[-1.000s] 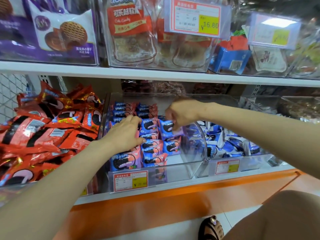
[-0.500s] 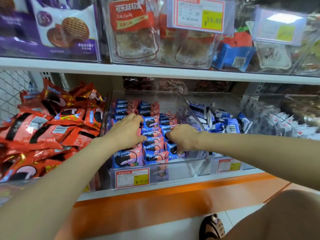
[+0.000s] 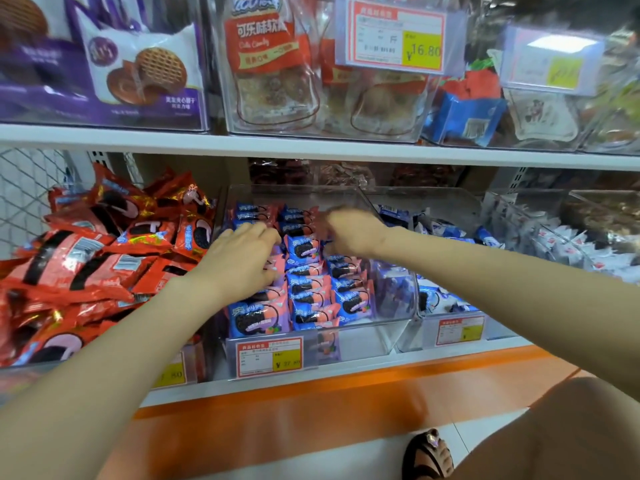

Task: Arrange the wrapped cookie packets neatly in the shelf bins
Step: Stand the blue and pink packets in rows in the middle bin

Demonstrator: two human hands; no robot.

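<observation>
Though blurred, right hand seemingly pinches.

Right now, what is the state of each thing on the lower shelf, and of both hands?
left hand, flat on the blue packets, fingers nearly straight.
right hand, over the blue packets farther back, blurred; grip unclear.
blue packets, lined up in rows in the middle bin.
red packets, heaped loose to the left of that bin.
</observation>
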